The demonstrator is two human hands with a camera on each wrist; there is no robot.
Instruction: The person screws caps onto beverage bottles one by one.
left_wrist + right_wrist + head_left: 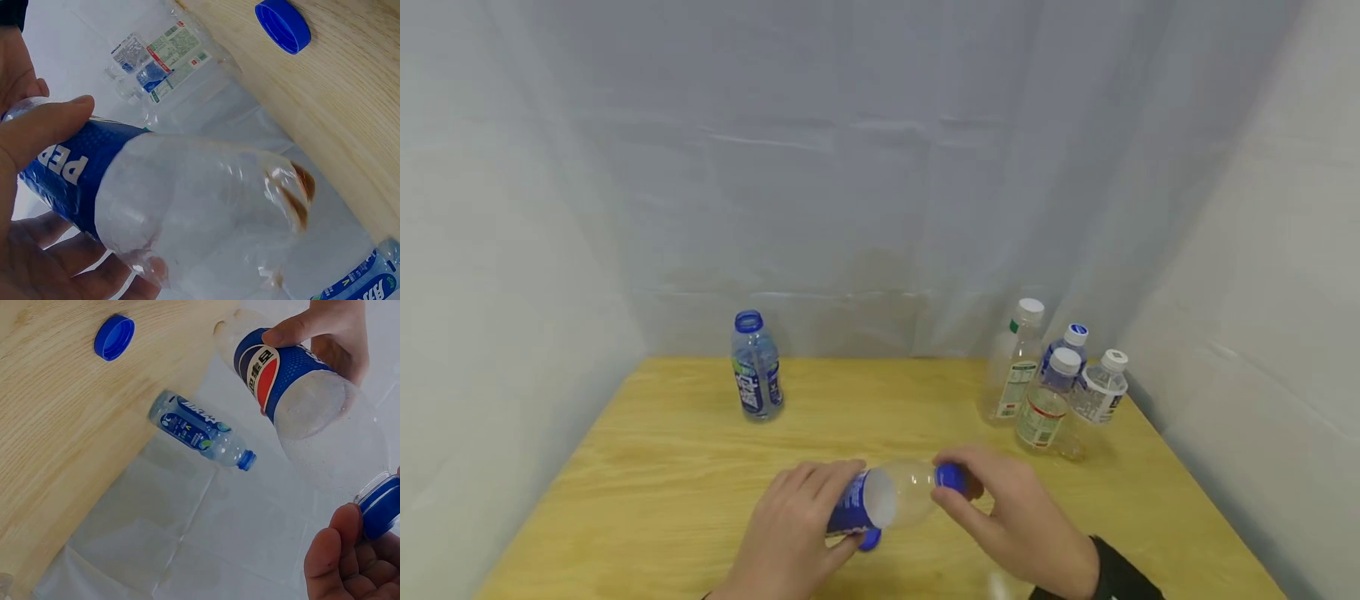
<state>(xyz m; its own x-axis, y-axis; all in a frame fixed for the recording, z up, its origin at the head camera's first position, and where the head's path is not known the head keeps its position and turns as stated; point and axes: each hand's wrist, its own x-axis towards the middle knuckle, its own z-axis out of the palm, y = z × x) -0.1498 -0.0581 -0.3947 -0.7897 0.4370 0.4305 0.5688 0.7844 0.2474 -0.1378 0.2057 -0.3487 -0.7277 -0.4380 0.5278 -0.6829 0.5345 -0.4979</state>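
My left hand grips a clear plastic Pepsi bottle around its blue label, holding it tilted on its side over the table. In the left wrist view a little brown liquid shows in the base of the bottle. At the neck end, on the right, the thumb and fingers of my right hand pinch a blue bottle cap that sits on the mouth. A second blue cap lies loose on the table, hollow side showing, below the bottle in the head view.
A blue-tinted bottle without a cap stands at the back left of the wooden table. Several capped clear bottles stand grouped at the back right, among them a tall one. Pale sheeting hangs behind and at both sides.
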